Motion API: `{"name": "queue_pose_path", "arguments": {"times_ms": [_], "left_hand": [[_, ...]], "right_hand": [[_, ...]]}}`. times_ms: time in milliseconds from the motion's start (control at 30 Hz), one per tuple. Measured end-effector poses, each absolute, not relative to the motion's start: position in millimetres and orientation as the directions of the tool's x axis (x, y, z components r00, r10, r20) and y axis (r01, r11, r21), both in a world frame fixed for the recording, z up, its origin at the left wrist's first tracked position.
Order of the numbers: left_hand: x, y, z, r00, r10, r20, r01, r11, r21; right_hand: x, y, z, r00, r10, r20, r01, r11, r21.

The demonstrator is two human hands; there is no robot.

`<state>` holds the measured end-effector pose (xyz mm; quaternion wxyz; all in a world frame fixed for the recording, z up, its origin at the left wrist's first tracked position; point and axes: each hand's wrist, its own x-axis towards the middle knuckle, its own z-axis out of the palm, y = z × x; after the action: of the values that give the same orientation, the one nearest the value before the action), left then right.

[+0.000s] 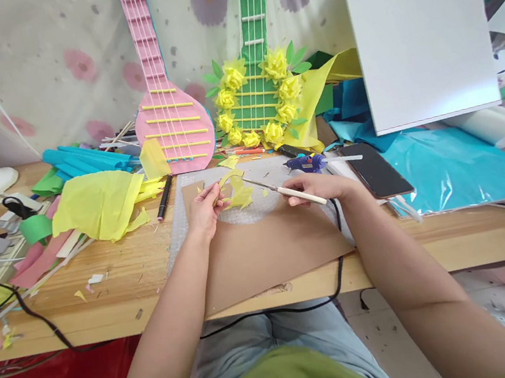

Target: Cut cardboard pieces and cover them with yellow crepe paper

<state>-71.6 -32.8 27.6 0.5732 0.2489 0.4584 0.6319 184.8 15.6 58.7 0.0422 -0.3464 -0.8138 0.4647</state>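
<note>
My left hand (202, 209) pinches a small piece of yellow crepe paper (238, 193) above a brown cardboard sheet (263, 255). My right hand (317, 188) grips white-handled scissors (281, 189), whose blades point left into the yellow paper. Both hands hover over the wooden table (459, 238), close together at its middle. Small yellow scraps lie around the paper.
A blue glue gun (304, 163) and a black phone (376, 176) lie just right of my hands. Pink (166, 110) and green paper guitars (259, 84) lean at the back. Yellow tissue (95, 205), a black marker (164, 197), cables at left, turquoise paper (462, 170), a white board (421, 38).
</note>
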Motion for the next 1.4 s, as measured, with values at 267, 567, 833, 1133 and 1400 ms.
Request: {"name": "queue_pose_path", "arguments": {"times_ms": [267,567,833,1133,1400], "left_hand": [[-68.7,-33.8,27.8,-0.229,0.957,-0.179,-0.458,0.056,0.887],[-68.4,-33.9,26.8,-0.243,0.955,-0.170,-0.453,0.043,0.891],[-68.1,-34.3,27.5,-0.239,0.956,-0.168,-0.461,0.040,0.887],[-70.7,-32.5,23.0,-0.241,0.957,-0.158,-0.451,0.034,0.892],[-70.0,-33.1,25.8,-0.245,0.955,-0.165,-0.449,0.039,0.893]], "right_hand": [[178.9,11.4,62.7,-0.726,0.624,-0.288,0.568,0.310,-0.763],[175.9,12.5,58.6,-0.691,0.652,-0.312,0.564,0.216,-0.797],[174.2,13.0,57.1,-0.692,0.649,-0.316,0.545,0.183,-0.818],[175.5,13.9,56.9,-0.697,0.642,-0.321,0.548,0.187,-0.816],[176.2,15.1,56.6,-0.691,0.647,-0.322,0.547,0.178,-0.818]]}}
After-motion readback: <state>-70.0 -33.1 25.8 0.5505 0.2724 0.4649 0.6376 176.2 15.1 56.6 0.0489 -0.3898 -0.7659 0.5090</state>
